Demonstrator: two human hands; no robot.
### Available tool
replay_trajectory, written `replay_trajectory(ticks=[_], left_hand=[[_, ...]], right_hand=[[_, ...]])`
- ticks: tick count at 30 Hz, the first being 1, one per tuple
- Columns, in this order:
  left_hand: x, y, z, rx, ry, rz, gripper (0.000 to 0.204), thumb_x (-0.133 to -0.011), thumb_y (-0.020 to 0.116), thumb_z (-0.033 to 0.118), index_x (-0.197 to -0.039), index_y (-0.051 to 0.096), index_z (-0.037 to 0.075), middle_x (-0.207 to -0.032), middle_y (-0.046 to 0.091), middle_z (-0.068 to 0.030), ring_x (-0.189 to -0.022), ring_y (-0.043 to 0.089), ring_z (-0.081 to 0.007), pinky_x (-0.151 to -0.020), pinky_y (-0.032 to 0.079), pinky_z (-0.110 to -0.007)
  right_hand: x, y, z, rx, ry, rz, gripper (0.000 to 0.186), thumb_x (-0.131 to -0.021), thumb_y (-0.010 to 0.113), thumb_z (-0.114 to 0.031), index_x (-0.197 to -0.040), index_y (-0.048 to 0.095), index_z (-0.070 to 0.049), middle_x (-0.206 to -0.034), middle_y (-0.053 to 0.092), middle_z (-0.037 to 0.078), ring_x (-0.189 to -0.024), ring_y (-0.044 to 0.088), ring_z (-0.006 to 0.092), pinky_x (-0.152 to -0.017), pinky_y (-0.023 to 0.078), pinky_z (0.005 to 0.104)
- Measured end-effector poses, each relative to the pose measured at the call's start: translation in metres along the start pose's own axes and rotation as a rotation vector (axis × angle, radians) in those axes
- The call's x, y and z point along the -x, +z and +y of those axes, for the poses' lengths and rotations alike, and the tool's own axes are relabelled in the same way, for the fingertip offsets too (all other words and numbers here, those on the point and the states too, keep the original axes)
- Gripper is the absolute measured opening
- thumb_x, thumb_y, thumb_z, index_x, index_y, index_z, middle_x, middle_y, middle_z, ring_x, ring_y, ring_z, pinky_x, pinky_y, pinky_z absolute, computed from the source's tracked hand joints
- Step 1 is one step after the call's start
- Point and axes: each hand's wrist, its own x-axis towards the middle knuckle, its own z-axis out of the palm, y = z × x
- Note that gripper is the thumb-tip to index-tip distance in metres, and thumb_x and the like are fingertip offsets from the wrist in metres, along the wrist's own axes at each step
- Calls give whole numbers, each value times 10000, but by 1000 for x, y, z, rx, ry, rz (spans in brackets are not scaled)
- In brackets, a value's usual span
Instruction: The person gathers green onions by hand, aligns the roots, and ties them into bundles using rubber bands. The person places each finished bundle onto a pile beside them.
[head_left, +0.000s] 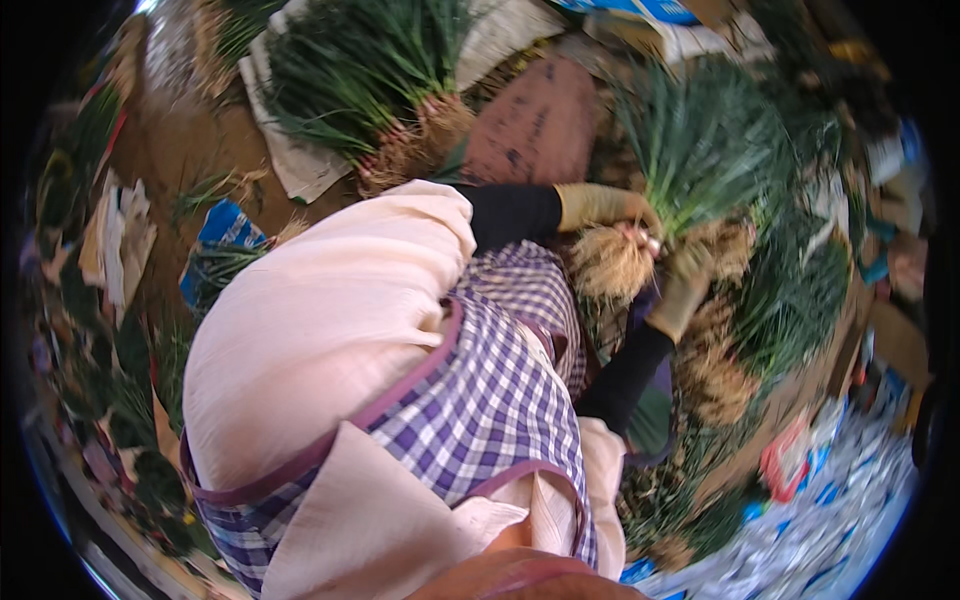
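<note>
A bunch of green onions (pixel 690 150) with dark green leaves, pale bulbs and tan roots (pixel 608 268) is held on the right side. My left hand (pixel 605 208), in a tan glove, is closed around it just above the bulbs. The leaves fan away toward the far right, and the roots hang toward me. Against the right side of the bulbs, my gloved right hand (pixel 684 285) has its fingers curled in on the stems; its fingertips are partly hidden.
More green onions (pixel 370 80) lie on pale sacking (pixel 305 170) at the far left. A reddish-brown board (pixel 535 125) stands ahead. Further onion bunches (pixel 795 310) lie at the right, roots toward me. Crumpled clear and blue plastic (pixel 830 510) covers the near right.
</note>
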Motion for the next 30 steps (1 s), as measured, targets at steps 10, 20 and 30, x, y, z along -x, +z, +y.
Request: replay_trajectory(ticks=[10,20,30], left_hand=[[27,89,77,143,698,-245,238,-709,646,2,-940,629,-52,-760,656,-127,-578,626,-156,-484,515,-246],[186,13,139,-160,1141,192,261,-710,670,66,-936,632,-59,-771,643,-142,-474,558,-104,-479,492,-225],[317,-168,-30,471,724,978,293,-875,526,191,-1100,570,8,-926,622,-151,-831,543,-203,-761,492,-350]], right_hand=[[25,8,-24,1,179,81,393,-881,567,-198,-1206,465,-2,-985,573,96,-876,557,189,-779,462,295],[20,108,-81,-594,95,-559,175,-943,507,-213,-945,557,-46,-527,342,-67,-475,318,39,-505,303,218],[21,-29,31,1079,546,-311,356,-842,549,-257,-1104,579,-18,-1045,606,172,-969,581,284,-800,475,353]])
